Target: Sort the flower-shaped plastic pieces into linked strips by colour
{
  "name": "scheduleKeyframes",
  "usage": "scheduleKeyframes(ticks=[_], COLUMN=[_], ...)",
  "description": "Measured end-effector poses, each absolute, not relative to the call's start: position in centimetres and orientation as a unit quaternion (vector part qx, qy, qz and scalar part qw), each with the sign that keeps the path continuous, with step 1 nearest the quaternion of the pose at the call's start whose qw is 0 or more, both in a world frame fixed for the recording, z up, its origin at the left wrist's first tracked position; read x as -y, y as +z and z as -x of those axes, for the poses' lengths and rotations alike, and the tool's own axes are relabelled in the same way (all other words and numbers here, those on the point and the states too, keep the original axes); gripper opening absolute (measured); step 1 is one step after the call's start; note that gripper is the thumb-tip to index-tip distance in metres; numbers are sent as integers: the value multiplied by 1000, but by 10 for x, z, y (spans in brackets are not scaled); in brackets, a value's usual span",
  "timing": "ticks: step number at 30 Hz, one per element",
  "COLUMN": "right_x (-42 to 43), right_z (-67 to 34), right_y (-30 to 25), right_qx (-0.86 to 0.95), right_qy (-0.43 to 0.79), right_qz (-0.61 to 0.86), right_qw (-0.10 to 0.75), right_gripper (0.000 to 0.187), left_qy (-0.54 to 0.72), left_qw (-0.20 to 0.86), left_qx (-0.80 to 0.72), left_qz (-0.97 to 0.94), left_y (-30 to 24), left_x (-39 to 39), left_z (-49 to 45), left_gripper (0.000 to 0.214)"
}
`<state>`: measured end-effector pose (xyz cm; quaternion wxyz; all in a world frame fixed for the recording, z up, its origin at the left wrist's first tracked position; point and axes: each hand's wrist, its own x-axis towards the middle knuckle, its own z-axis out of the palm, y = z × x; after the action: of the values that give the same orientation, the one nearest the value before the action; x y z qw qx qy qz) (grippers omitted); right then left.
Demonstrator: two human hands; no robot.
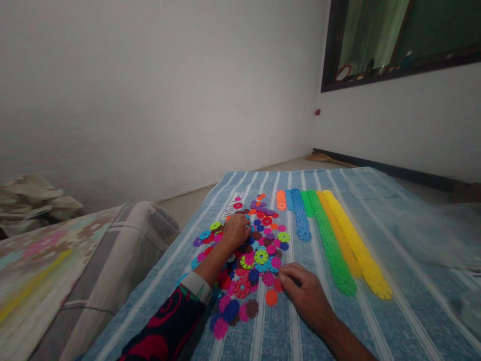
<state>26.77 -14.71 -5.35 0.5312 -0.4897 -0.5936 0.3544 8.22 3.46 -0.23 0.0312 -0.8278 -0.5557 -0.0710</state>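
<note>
Blue-and-white cloth (409, 311) lay under a mixed heap of colourful discs (261, 256).
My left hand (236, 230) was over the far part of the heap, fingers bent down among the pieces (I could not tell whether they gripped one). My right hand (300, 291) was loosely curled at the heap's right edge, its grasp equally unclear. Further right lay overlapping rows of blue (301, 220), green (332, 250) and yellow discs (366, 255).
</note>
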Motion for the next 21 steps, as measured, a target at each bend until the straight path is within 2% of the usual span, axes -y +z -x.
scheduleKeyframes(ticks=[4,8,16,21], right_x=[147,148,148,147], right_z=[-268,-269,-270,-270], right_y=[-52,-52,-53,-53], right_qx=[598,589,591,592], right_qy=[352,348,343,346], right_qz=[489,497,497,496], right_qw=[528,534,534,533], right_gripper=[22,24,27,25], left_qy=[-16,4,-12,-62], left_qw=[58,38,24,32], left_qx=[532,541,528,484], left_qz=[844,840,849,872], left_y=[-5,-5,-11,-22], left_x=[-39,-44,-49,-50], left_z=[-87,-86,-84,-78], left_gripper=[23,28,22,18])
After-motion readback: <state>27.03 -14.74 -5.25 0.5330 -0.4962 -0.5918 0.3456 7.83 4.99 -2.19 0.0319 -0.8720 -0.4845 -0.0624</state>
